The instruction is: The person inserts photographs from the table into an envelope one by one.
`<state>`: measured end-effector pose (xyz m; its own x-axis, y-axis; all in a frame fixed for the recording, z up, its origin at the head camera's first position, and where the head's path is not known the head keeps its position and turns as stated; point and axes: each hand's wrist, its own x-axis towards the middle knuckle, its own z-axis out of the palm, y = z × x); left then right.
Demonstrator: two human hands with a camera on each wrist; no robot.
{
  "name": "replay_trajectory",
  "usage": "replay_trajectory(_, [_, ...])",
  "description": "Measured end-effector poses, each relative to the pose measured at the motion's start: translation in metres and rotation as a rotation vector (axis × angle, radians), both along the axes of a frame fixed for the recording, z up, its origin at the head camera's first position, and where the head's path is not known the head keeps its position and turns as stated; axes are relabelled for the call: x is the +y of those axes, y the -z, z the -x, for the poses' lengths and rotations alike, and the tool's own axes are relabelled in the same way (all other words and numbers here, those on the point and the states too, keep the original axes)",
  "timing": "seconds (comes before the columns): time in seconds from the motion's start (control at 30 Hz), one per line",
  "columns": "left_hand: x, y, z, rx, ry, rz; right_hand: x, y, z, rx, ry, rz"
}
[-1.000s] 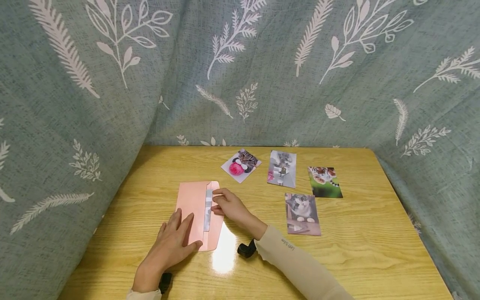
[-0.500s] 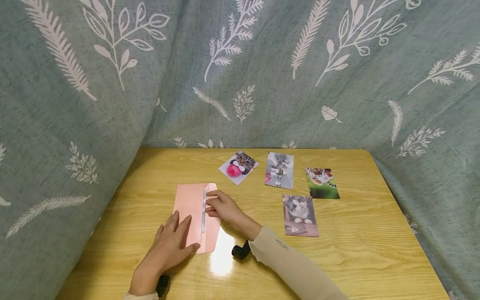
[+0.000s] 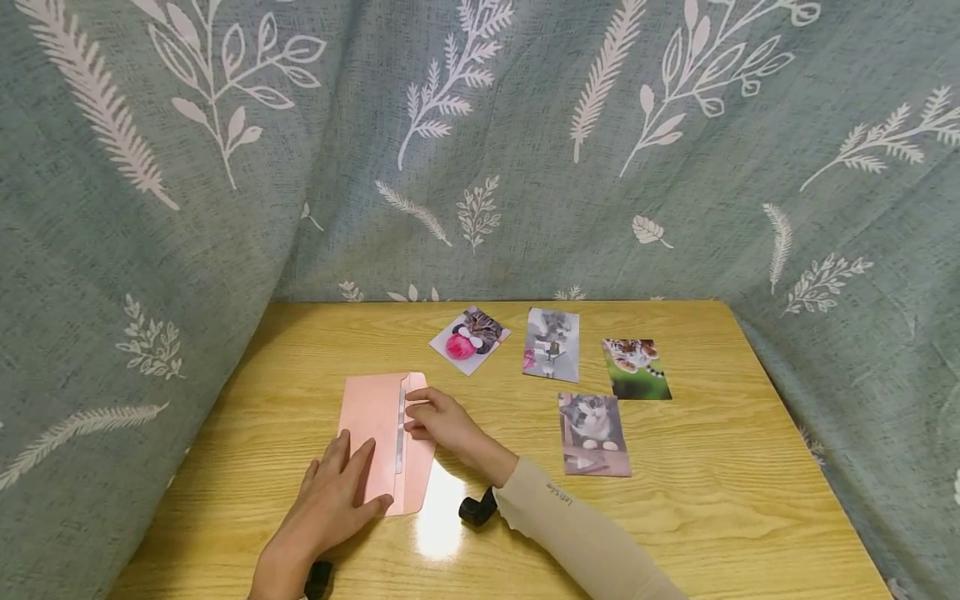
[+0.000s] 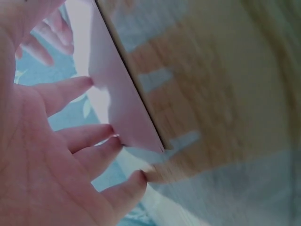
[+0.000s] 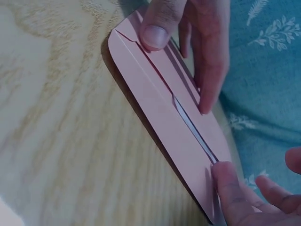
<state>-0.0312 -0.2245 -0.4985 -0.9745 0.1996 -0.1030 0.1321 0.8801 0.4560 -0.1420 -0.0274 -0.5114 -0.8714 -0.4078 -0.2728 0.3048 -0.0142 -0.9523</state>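
A pink envelope (image 3: pixel 369 412) lies on the table with its flap folded out to the right. Only a narrow grey-white strip of a photo card (image 3: pixel 400 450) shows at its opening; the rest is hidden inside. My left hand (image 3: pixel 326 496) rests on the envelope's lower left part with fingers spread, its thumb near the opening. My right hand (image 3: pixel 450 429) touches the strip of card with its fingertips from the right. In the right wrist view the card (image 5: pixel 195 129) is a thin line in the slit, with a right fingertip (image 5: pixel 225 174) at its end.
Several animal photo cards lie to the right: a cat with a pink ball (image 3: pixel 465 346), a grey-white one (image 3: pixel 551 354), a tiger cub (image 3: pixel 637 367) and a cat with its paws up (image 3: pixel 595 437). A patterned curtain (image 3: pixel 480 208) surrounds the wooden table (image 3: pixel 720 492).
My right hand has moved left, and the photo card has slid deeper into the envelope, leaving a thinner strip visible. The left hand keeps its place on the envelope. The head view has shifted slightly.
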Motion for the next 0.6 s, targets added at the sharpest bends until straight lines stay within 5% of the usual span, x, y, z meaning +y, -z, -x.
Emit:
replay_trajectory(0.17, [0.0, 0.0, -0.001, -0.015, -0.007, -0.005, 0.012, -0.002, 0.005, 0.053, -0.003, -0.023])
replay_trajectory(0.27, [0.0, 0.0, -0.003, -0.024, -0.007, -0.013, 0.024, -0.006, 0.01, 0.165, -0.003, -0.087])
replay_trajectory(0.6, [0.0, 0.003, 0.0, -0.012, -0.002, -0.007, 0.069, -0.012, 0.061, 0.542, 0.077, -0.573])
